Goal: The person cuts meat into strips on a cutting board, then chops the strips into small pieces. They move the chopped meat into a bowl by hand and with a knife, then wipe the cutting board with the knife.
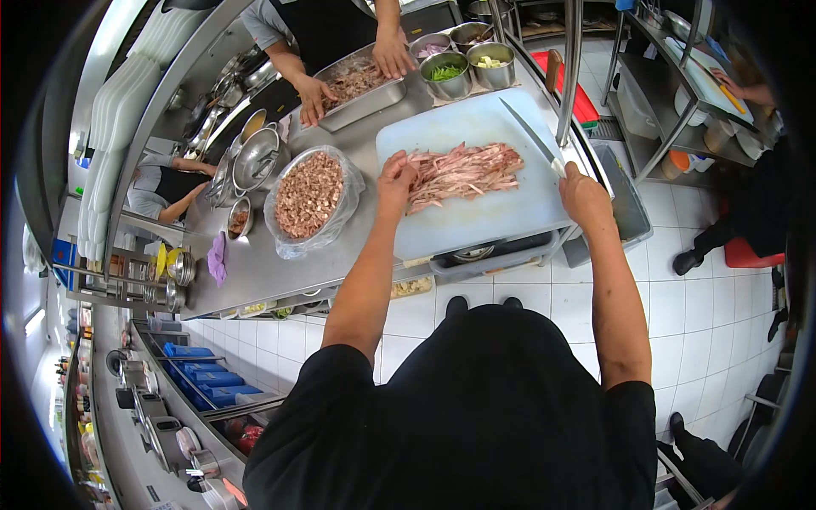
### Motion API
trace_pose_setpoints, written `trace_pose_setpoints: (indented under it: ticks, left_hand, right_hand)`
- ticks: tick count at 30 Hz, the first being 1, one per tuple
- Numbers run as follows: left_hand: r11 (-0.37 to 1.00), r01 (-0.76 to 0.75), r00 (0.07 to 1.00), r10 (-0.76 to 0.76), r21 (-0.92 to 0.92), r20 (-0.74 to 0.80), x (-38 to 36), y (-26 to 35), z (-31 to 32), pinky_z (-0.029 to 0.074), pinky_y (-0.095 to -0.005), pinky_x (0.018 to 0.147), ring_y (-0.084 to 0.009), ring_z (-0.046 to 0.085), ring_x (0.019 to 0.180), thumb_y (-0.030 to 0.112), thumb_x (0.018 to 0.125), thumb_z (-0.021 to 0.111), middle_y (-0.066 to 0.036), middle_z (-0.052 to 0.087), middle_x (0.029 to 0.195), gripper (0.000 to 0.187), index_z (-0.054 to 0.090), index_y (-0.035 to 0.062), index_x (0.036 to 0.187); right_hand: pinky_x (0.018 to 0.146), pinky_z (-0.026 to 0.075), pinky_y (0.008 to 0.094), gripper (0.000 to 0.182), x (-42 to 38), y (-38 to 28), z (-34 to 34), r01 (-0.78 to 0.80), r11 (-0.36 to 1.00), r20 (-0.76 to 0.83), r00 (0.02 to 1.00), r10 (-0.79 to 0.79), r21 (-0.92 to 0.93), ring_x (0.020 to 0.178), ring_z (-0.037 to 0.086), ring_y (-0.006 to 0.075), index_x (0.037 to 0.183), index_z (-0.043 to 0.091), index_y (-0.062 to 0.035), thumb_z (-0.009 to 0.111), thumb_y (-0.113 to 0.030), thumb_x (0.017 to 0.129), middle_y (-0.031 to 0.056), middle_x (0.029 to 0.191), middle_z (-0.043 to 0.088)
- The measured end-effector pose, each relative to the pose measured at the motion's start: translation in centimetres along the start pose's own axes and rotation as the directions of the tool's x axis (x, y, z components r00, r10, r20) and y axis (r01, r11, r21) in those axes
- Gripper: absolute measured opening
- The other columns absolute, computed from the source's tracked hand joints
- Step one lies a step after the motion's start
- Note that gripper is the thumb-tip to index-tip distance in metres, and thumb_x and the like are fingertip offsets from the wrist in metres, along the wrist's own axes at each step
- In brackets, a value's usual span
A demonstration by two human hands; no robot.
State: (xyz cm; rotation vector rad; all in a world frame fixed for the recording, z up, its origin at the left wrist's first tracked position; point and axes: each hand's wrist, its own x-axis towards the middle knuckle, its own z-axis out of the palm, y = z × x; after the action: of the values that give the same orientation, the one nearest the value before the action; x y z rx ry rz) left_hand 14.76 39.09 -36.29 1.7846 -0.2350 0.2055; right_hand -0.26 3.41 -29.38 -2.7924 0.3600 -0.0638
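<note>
A white cutting board (476,223) lies on the steel counter with a heap of meat strips (467,172) across it. At the heap's left end is my left hand (396,177), its fingers bent together against the strips; what they pinch, if anything, is hidden. My right hand (584,195) is closed around the pale handle of a long knife (529,129) at the board's right edge. The blade points up and left, off the meat, over the board's far right corner. Left of the board, a plastic-lined bowl (354,189) holds diced meat (308,195).
Across the counter, a co-worker's two hands touch a steel tray (367,104) of meat. Beside it stand several steel pots with cut vegetables (444,73). A metal post (569,76) rises near the knife. Metal bowls (255,160) and a purple cloth (217,258) lie left.
</note>
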Motion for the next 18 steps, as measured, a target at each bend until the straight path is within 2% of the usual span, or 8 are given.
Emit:
trace_pose_setpoints:
  ticks: [3,6,8,9,10,13,16,18]
  left_hand:
    - [0.95,0.277,0.961,-0.275,-0.145,0.038,0.4,4.4,-0.6,0.044,-0.0293,0.099,-0.0151,0.058,0.113,0.016,0.089,0.072,-0.01,0.069,0.114,0.023,0.072,0.0017,0.107]
    - [0.938,0.343,0.933,-0.333,-0.056,0.137,0.2,8.7,-1.3,0.047,-0.0299,0.095,-0.0149,0.059,0.11,0.016,0.089,0.072,-0.008,0.068,0.115,0.022,0.072,0.0019,0.106]
    - [0.985,0.065,0.977,-0.096,0.161,0.19,0.5,7.5,-2.2,0.049,-0.0293,0.091,-0.015,0.061,0.105,0.016,0.089,0.072,-0.007,0.068,0.116,0.021,0.072,0.0022,0.105]
    - [0.931,-0.196,0.962,0.121,0.307,0.246,0.8,4.2,-3.0,0.051,-0.0286,0.088,-0.0147,0.062,0.102,0.015,0.089,0.072,-0.007,0.068,0.116,0.021,0.072,0.0024,0.105]
    - [0.792,-0.439,0.889,0.315,0.423,0.332,1.1,2.5,-3.6,0.052,-0.0279,0.085,-0.0144,0.064,0.098,0.015,0.09,0.071,-0.007,0.068,0.116,0.02,0.072,0.0026,0.105]
    - [0.604,-0.552,0.833,0.373,0.575,0.408,-0.1,3.5,-4.4,0.052,-0.0277,0.086,-0.0146,0.064,0.095,0.012,0.089,0.071,-0.008,0.067,0.116,0.019,0.072,0.0025,0.105]
    - [0.935,-0.14,0.973,0.068,0.326,0.223,-1.6,6.0,-4.3,0.049,-0.0283,0.092,-0.0144,0.063,0.096,0.012,0.09,0.07,-0.006,0.067,0.118,0.018,0.072,0.0026,0.105]
    - [0.985,0.004,0.982,-0.037,0.174,0.187,-1.5,6.3,-4.6,0.048,-0.0269,0.09,-0.0123,0.062,0.094,0.013,0.092,0.069,-0.004,0.067,0.116,0.02,0.071,0.0025,0.108]
  right_hand:
    - [0.076,0.053,0.0536,0.026,-0.1,0.0,0.0,0.007,1.0,-0.005,1.0,-0.007,-0.009,0.084,0.069,0.0424,0.111,0.055,-0.0018,0.051,-0.022,0.096,0.0252,0.086,0.07]
    - [0.076,0.053,0.0535,0.026,-0.1,0.0,0.0,0.007,1.0,-0.002,1.0,-0.007,-0.013,0.084,0.069,0.042,0.111,0.055,-0.0019,0.051,-0.023,0.096,0.0246,0.086,0.07]
    - [0.076,0.053,0.0535,0.026,-0.1,0.0,0.0,0.004,1.0,0.001,1.0,-0.004,-0.009,0.085,0.069,0.0418,0.11,0.055,-0.0021,0.051,-0.023,0.096,0.0244,0.087,0.07]
    - [0.076,0.053,0.0533,0.026,-0.2,0.0,-0.1,0.0,1.0,0.001,1.0,0.0,-0.002,0.085,0.069,0.0417,0.11,0.055,-0.0022,0.051,-0.024,0.096,0.0243,0.087,0.07]
    - [0.077,0.053,0.0532,0.026,-0.4,-0.1,-0.2,-0.004,1.0,0.001,1.0,0.004,0.005,0.085,0.069,0.0417,0.11,0.055,-0.0023,0.051,-0.024,0.096,0.0242,0.087,0.07]
    - [0.077,0.053,0.0528,0.025,-0.6,-0.1,-0.5,-0.007,1.0,-0.005,1.0,0.007,0.023,0.086,0.069,0.0417,0.109,0.055,-0.0024,0.051,-0.024,0.097,0.0241,0.088,0.07]
    - [0.077,0.053,0.0527,0.025,-0.2,0.1,-0.2,-0.006,1.0,0.004,1.0,0.006,0.013,0.086,0.069,0.0418,0.109,0.055,-0.0024,0.051,-0.024,0.097,0.024,0.088,0.07]
    - [0.075,0.053,0.0535,0.025,0.0,0.5,0.4,0.016,1.0,-0.021,1.0,-0.015,0.013,0.083,0.069,0.0429,0.109,0.054,-0.0021,0.051,-0.023,0.096,0.0248,0.085,0.07]
